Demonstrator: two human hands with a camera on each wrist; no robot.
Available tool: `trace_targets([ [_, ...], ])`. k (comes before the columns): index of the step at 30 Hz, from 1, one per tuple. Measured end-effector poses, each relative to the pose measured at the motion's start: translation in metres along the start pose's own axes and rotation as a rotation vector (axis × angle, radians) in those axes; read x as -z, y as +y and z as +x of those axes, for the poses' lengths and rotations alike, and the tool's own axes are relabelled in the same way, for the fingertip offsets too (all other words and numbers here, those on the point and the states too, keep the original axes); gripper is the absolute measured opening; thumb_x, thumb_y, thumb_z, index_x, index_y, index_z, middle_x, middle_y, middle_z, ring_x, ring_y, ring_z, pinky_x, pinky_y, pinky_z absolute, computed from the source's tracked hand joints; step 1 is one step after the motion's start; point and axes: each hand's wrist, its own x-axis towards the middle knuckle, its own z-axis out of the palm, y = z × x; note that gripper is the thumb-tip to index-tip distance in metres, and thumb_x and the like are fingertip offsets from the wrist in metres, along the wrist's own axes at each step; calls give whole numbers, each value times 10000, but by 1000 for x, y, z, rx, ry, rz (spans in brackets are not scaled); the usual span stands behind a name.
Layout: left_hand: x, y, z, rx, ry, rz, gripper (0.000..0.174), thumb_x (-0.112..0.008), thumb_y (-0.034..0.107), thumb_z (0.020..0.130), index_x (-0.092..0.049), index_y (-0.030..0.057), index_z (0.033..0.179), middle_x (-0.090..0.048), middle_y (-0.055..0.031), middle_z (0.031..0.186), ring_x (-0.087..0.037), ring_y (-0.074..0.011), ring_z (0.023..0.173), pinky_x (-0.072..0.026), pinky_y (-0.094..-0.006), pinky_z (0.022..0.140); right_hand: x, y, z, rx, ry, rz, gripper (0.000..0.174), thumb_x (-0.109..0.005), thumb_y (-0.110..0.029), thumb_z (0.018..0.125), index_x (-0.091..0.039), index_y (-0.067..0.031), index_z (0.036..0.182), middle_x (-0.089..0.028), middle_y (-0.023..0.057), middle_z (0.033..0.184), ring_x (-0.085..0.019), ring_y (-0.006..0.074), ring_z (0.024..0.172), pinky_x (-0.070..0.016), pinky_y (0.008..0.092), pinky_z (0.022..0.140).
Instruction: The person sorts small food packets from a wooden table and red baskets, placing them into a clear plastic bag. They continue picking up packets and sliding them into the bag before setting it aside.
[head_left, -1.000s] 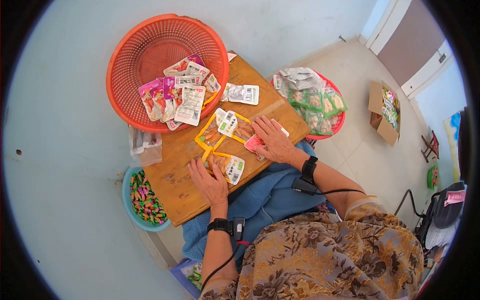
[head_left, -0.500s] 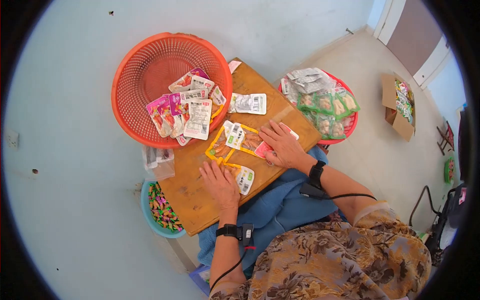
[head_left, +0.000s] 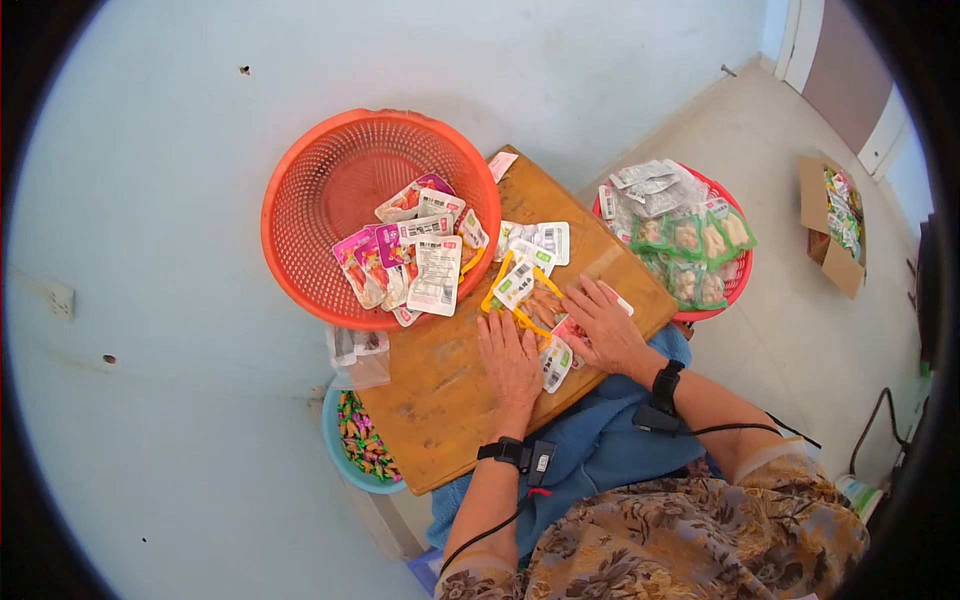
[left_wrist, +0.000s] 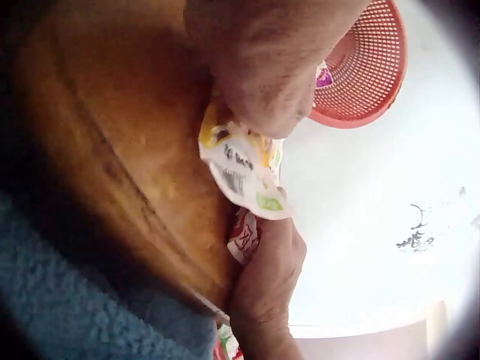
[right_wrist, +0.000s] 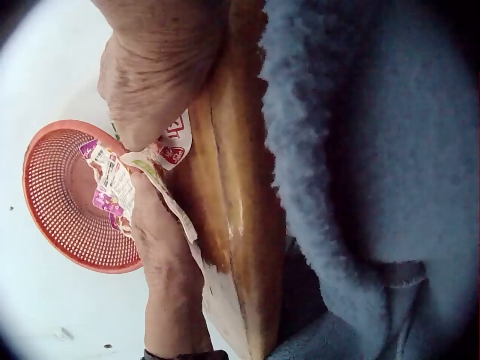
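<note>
My left hand lies with its fingers extended at the left side of several flat food packets on the wooden board. Opposite it, my right hand rests with spread fingers over a pink-and-white packet, which is partly hidden. Between the hands are yellow-edged packets of brown food that overlap one another. The nearest packet shows its white label, and in the left wrist view this label stands tilted between both hands. A silver-white packet lies just beyond the group.
An orange basket with purple and white packets overhangs the board's far left. To the right stands a red basket of green and silver packets. A blue basin of wrapped sweets sits below left. A cardboard box stands farther off.
My left hand has moved closer to my right, and the yellow-edged packets are bunched together between them, nearer the silver-white one. The head view has shifted, so everything appears lower and farther right.
</note>
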Motion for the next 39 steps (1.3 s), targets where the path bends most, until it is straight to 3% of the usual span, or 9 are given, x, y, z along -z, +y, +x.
trace_targets([
  [5,30,-24,32,-54,92,32,543,-616,225,933,-471,-66,1368,-396,-295,1476,-313,-491,1398,-272,-537,1159,-2,2,0,-14,3,6,521,-660,-329,855,-588,16,1239,-528,199,1370,-406,405,1352,-311,517,1138],
  [9,52,-66,74,0,194,88,742,-738,213,840,-387,-20,1451,-332,-302,1514,-251,-487,1432,-234,-542,1178,-2,2,1,-16,12,29,517,-663,-327,852,-588,12,1235,-536,205,1352,-411,410,1347,-314,522,1135],
  [18,97,-61,175,29,154,412,1169,-927,348,581,-296,96,1532,-288,-254,1556,-192,-444,1469,-212,-588,1166,-3,5,1,-30,50,53,493,-700,-318,828,-596,3,1188,-550,206,1311,-457,419,1299,-344,533,1108],
  [21,103,-58,196,-60,-51,508,1151,-928,372,574,-327,108,1520,-369,-237,1513,-204,-415,1476,-204,-602,1163,-1,4,4,-42,43,73,480,-706,-320,828,-599,1,1168,-554,203,1303,-461,416,1297,-348,528,1106],
  [22,103,-57,198,-111,-80,577,1125,-929,390,561,-368,100,1492,-509,-198,1389,-353,-389,1406,-212,-613,1153,0,4,4,-39,52,77,476,-709,-320,828,-599,-1,1163,-556,200,1301,-466,412,1292,-351,526,1104],
  [23,103,-54,202,-117,-84,573,1125,-929,390,561,-368,100,1492,-509,-198,1389,-353,-389,1406,-212,-613,1153,1,3,3,-37,63,81,473,-711,-320,827,-598,-2,1158,-558,198,1298,-471,409,1287,-355,524,1101],
  [28,99,-47,210,52,-336,684,807,-909,352,590,-567,60,1261,-638,-129,1160,-571,-303,1165,-343,-609,1053,-1,4,3,-39,60,69,468,-707,-318,830,-596,-7,1162,-562,193,1291,-481,404,1273,-361,522,1097],
  [34,89,-51,192,138,-296,439,556,-814,219,691,-583,18,1156,-701,-194,1005,-680,-388,970,-538,-511,801,-1,3,3,-29,75,60,456,-699,-306,829,-597,-9,1159,-565,190,1279,-488,401,1264,-366,520,1093],
  [39,126,-21,153,159,-268,394,533,-810,220,702,-583,36,1148,-710,-218,959,-696,-401,898,-547,-481,757,1,3,3,-36,61,66,456,-697,-298,825,-601,-9,1165,-568,191,1275,-494,395,1257,-371,516,1088],
])
